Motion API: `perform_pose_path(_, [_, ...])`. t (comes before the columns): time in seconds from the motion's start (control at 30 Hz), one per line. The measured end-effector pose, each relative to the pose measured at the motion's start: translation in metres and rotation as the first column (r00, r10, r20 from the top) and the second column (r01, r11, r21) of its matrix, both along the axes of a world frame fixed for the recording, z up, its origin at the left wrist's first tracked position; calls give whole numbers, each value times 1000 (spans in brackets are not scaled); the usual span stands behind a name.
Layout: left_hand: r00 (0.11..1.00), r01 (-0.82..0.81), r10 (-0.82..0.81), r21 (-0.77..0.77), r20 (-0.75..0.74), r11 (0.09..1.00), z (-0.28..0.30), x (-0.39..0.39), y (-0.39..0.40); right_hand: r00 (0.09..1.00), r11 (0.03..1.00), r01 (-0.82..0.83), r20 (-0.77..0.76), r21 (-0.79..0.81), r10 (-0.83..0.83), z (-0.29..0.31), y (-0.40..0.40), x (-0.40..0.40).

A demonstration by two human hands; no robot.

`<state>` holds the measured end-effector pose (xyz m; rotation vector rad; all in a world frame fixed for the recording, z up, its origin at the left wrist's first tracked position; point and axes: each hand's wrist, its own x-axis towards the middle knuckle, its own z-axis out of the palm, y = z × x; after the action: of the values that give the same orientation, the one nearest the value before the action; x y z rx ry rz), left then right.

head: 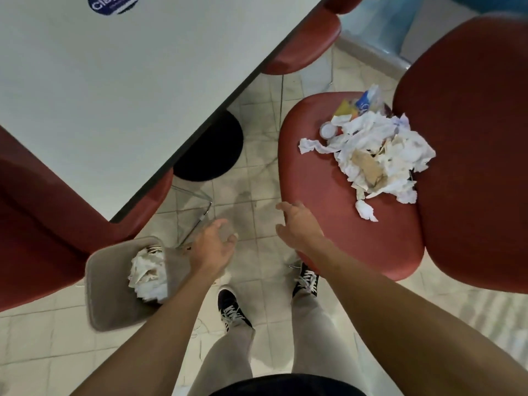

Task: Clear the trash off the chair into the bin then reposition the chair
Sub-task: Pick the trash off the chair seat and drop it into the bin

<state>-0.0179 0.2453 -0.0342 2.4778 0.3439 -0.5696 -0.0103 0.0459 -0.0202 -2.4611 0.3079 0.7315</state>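
Note:
A red chair (343,224) stands at the right with a heap of trash (374,147) on its seat: crumpled white tissues, brown paper, a small white cup and coloured wrappers. A grey bin (114,307) sits on the floor at the lower left with crumpled tissues (148,272) inside. My left hand (214,247) hovers just right of the bin's rim, fingers loosely curled, holding nothing. My right hand (297,224) hangs at the front left edge of the chair seat, fingers relaxed and empty.
A white table (114,81) fills the upper left, its black round base (211,150) on the tiled floor. Other red chairs (37,224) are tucked at the table's left and top (303,41). My two feet stand between bin and chair.

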Motion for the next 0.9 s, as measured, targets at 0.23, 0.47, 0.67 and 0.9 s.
perform_pose_path(0.23, [967,255,-254,-31,24,966,-1,35,-112,986,983,166,16,-76,-165,-11,-118,5])
perform_pose_path(0.47, [868,491,-481,-62,126,869,-26,81,-230,928,927,372,12,-55,-372,-45,-213,4])
perform_pose_path(0.67, [688,712,-704,24,175,702,-58,109,-317,923,924,383,-34,-5,-383,-86,-258,-6])
perform_pose_path(0.9, [482,833,-852,193,207,518,-98,129,-378,966,966,258,-21,5,-258,-127,-277,-2])
